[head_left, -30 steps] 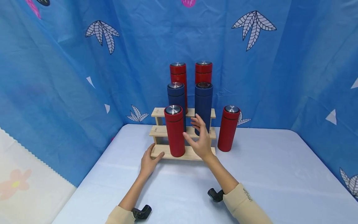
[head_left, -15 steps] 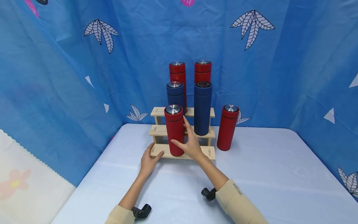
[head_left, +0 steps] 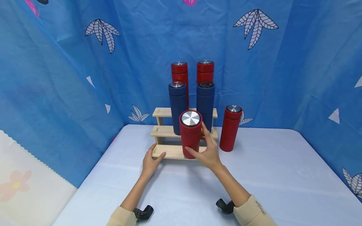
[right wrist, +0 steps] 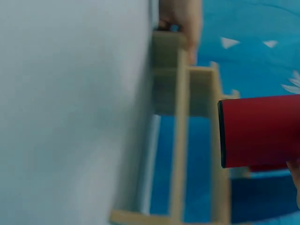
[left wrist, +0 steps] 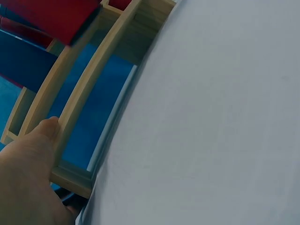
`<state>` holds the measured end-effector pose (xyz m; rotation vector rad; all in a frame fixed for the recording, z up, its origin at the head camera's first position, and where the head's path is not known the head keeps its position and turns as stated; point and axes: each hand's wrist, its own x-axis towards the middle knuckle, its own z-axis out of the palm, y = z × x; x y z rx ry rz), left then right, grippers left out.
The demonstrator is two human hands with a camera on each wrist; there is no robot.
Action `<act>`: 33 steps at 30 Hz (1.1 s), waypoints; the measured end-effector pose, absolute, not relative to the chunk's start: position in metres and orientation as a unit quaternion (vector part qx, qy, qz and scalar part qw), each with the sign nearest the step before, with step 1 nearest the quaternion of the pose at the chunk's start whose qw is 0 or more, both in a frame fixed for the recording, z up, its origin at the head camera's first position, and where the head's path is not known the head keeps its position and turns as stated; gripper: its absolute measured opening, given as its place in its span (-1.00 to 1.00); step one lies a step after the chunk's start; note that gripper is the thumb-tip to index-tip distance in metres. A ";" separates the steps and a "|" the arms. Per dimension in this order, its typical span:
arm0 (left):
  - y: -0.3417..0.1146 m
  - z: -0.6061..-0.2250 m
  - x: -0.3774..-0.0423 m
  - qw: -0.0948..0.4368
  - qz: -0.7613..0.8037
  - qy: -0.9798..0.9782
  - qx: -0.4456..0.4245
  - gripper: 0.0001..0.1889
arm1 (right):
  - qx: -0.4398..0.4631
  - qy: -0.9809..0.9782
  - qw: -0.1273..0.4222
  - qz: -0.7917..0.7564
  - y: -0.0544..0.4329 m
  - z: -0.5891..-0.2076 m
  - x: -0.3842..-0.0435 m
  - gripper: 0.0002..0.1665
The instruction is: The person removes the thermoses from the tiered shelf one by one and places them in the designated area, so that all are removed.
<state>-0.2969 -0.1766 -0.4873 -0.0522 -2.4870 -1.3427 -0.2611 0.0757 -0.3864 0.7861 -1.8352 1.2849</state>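
Observation:
My right hand (head_left: 210, 153) grips a red thermos bottle (head_left: 190, 135) with a silver-topped lid, fingers behind and thumb across its front. In the right wrist view the bottle's dark base (right wrist: 222, 133) shows a gap from the wooden slats. My left hand (head_left: 150, 161) holds the left end of the bottom step of a three-step wooden rack (head_left: 169, 151); its thumb lies along the slat in the left wrist view. Two blue thermos bottles (head_left: 177, 106) stand upright on the middle step, and two red thermos bottles (head_left: 179, 70) on the top step.
Another red thermos bottle (head_left: 231, 130) stands on the white-covered table (head_left: 268, 169), just right of the rack. A blue patterned curtain (head_left: 158, 40) hangs close behind and along the sides.
My right hand moved left from beside the blue bottle, took hold of the red bottle on the bottom step, raised it and shifted it right, lid tipped nearer. The left hand stayed put.

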 end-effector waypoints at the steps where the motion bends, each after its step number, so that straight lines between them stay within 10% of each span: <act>1: -0.177 -0.487 -0.297 0.155 -0.471 -0.868 -0.016 -0.20 | 0.308 -0.706 0.395 0.500 0.081 -0.378 -0.256 0.19; 15: -0.178 -0.487 -0.297 0.149 -0.481 -0.864 -0.022 -0.17 | 0.151 -0.689 0.564 0.430 0.200 -0.327 -0.239 0.04; 33: -0.178 -0.488 -0.296 0.150 -0.484 -0.862 -0.024 -0.18 | 0.003 -0.770 0.437 0.466 0.268 -0.433 -0.315 0.19</act>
